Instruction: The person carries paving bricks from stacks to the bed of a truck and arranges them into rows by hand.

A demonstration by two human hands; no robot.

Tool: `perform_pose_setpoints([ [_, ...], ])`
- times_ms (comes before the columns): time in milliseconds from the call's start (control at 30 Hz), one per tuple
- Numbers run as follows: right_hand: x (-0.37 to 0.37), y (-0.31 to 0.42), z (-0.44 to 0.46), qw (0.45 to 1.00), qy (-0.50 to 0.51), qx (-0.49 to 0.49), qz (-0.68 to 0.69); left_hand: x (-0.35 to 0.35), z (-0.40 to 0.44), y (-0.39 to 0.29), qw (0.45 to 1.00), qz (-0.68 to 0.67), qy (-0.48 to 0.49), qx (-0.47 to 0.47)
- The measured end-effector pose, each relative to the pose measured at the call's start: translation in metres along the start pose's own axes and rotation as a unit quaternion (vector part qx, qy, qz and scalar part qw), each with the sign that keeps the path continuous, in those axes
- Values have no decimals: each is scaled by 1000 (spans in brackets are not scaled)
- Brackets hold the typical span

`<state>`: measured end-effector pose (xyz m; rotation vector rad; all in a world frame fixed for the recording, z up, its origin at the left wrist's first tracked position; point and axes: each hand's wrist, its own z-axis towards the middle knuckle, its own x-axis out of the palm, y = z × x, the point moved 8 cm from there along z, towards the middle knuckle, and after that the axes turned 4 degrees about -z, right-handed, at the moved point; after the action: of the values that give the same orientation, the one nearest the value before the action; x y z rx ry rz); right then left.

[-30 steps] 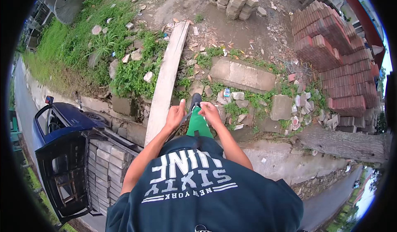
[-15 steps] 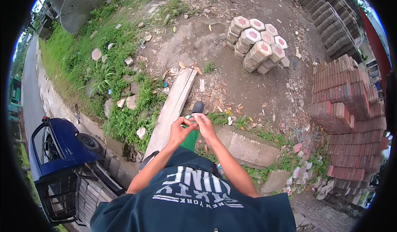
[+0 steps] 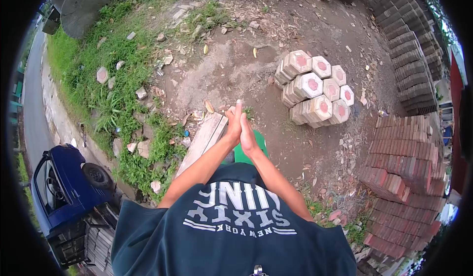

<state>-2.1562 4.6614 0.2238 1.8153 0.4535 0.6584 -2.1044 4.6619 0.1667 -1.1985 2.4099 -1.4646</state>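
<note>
My left hand (image 3: pixel 233 125) and my right hand (image 3: pixel 248 137) are pressed palm to palm in front of my body, fingers stretched out and pointing forward. Nothing shows between them. Below them is a green trouser leg (image 3: pixel 258 145). The end of a wooden plank (image 3: pixel 204 137) lies just left of my wrists. To the right of my hands stand stacks of hexagonal paving blocks (image 3: pixel 312 85) with reddish centres.
A blue truck (image 3: pixel 69 177) loaded with grey blocks (image 3: pixel 97 249) stands at the lower left. Reddish paver stacks (image 3: pixel 404 153) and grey stacks (image 3: pixel 409 74) line the right. Grass, loose stones and a round slab (image 3: pixel 88 5) are on the left.
The view has moved forward past the plank towards the hexagonal stacks. My hands were apart, then touched at the fingertips, and are now palm to palm, raised further forward.
</note>
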Motion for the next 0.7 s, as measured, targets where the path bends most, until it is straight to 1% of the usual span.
perform_pose_setpoints([
  [33,9,13,26,996,37,-23,-74,-9,23,-14,998,-50,-21,-29],
  [67,15,17,50,996,54,-17,-75,-15,47,-26,992,-101,-41,-57],
  [133,27,25,99,977,97,-72,-174,-27,106,-31,956,-246,-116,-110],
  [167,31,26,129,960,133,-110,-222,-30,128,-36,944,-268,-131,-137],
  [200,29,22,162,957,147,-116,-221,-31,148,-46,932,-289,-145,-164],
  [233,25,17,197,953,165,-120,-225,-34,176,-56,931,-295,-153,-154],
  [267,22,15,235,948,183,-126,-230,-26,206,-69,942,-280,-117,-146],
  [300,11,10,274,957,165,-90,-222,-16,237,-84,952,-264,-80,-134],
  [333,4,6,318,954,179,-95,-220,-7,265,-97,960,-246,-46,-127],
  [400,-19,-10,406,935,179,-28,-304,11,307,-129,970,-211,15,-119],
  [433,-18,-3,449,932,195,-33,-302,14,330,-156,975,-190,44,-111],
  [467,-18,5,489,929,189,-31,-316,6,346,-187,975,-195,30,-101],
  [500,-12,14,523,924,184,-26,-333,4,352,-220,983,-152,59,-90],
  [533,4,27,557,919,206,-30,-336,1,358,-258,987,-111,86,-76],
  [567,20,35,589,914,226,0,-338,-14,363,-297,992,-96,38,-69],
  [600,37,39,616,907,247,31,-340,-31,369,-329,992,-111,19,-60],
  [633,62,66,638,885,246,17,-394,-52,374,-366,994,-111,12,-1],
  [667,84,62,667,877,270,18,-397,-76,379,-396,993,-106,4,56],
  [700,106,55,695,881,292,15,-372,-110,386,-404,987,-130,-61,67],
])
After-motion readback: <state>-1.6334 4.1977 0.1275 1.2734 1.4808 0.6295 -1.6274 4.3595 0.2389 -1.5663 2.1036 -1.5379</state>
